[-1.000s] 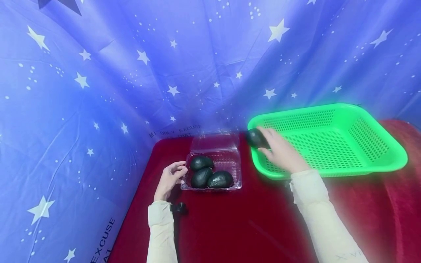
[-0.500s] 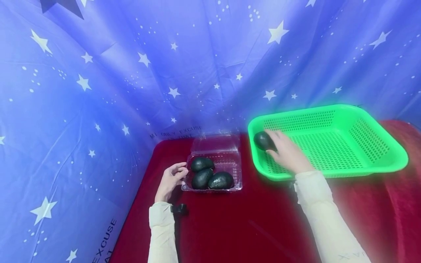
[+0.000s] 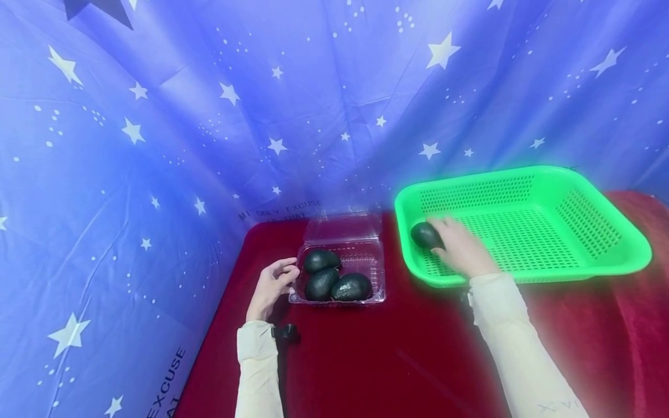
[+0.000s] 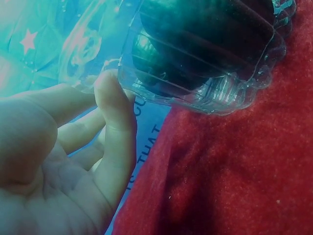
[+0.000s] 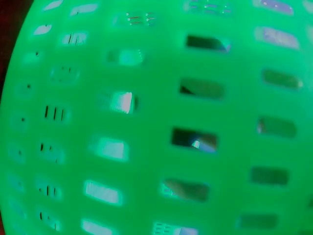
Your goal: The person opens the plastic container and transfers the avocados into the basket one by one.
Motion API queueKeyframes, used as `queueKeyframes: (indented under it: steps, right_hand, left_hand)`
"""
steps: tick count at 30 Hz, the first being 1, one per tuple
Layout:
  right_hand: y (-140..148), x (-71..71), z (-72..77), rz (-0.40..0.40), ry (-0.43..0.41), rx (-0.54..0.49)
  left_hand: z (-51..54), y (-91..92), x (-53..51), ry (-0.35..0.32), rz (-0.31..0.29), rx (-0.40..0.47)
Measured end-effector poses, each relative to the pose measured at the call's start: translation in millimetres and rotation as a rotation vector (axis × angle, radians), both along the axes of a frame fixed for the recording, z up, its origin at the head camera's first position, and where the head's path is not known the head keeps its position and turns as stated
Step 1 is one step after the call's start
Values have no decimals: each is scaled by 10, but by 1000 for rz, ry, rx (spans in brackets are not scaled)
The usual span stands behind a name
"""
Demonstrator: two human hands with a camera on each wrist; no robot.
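In the head view my right hand [image 3: 462, 247] grips a dark avocado [image 3: 426, 235] inside the left end of the green plastic basket [image 3: 622, 264]. The right wrist view shows only the slotted green wall [image 5: 151, 122] of the basket, with hand and avocado out of sight. My left hand [image 3: 272, 287] pinches the left edge of a clear plastic clamshell box [image 3: 360, 255], whose lid stands open at the back. Three dark avocados [image 3: 351, 287] lie in the box. Up close in the left wrist view, the thumb [image 4: 115, 105] touches the rim of the clear box [image 4: 220, 95].
A red cloth [image 3: 355, 354] covers the table beneath both containers. Behind and to the left hangs a blue curtain [image 3: 324, 87] with white stars. A small black device [image 3: 286, 332] sits at the left wrist.
My right hand has carried its avocado from over the basket's left rim rightward and down into the basket. The left hand and the clamshell box hold their place.
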State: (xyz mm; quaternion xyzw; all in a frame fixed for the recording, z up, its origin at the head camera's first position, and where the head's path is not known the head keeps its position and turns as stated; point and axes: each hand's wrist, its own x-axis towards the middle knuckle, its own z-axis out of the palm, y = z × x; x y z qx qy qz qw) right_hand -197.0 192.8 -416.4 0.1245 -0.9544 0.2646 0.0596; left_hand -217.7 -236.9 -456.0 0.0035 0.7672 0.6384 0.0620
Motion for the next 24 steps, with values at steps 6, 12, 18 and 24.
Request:
queueKeyframes:
  steps: [6, 12, 18, 24]
  right_hand:
    - [0, -1, -3, 15, -57, 52]
    - [-9, -7, -9, 26, -134, 49]
    - [-3, -14, 0, 18, -174, 51]
    - [-2, -15, 17, 8, -135, 58]
  left_hand:
    - [1, -11, 0, -6, -1, -6]
    - [8, -19, -11, -6, -1, -12]
    - [22, -2, -9, -6, -1, -6]
    - [14, 1, -1, -5, -2, -8]
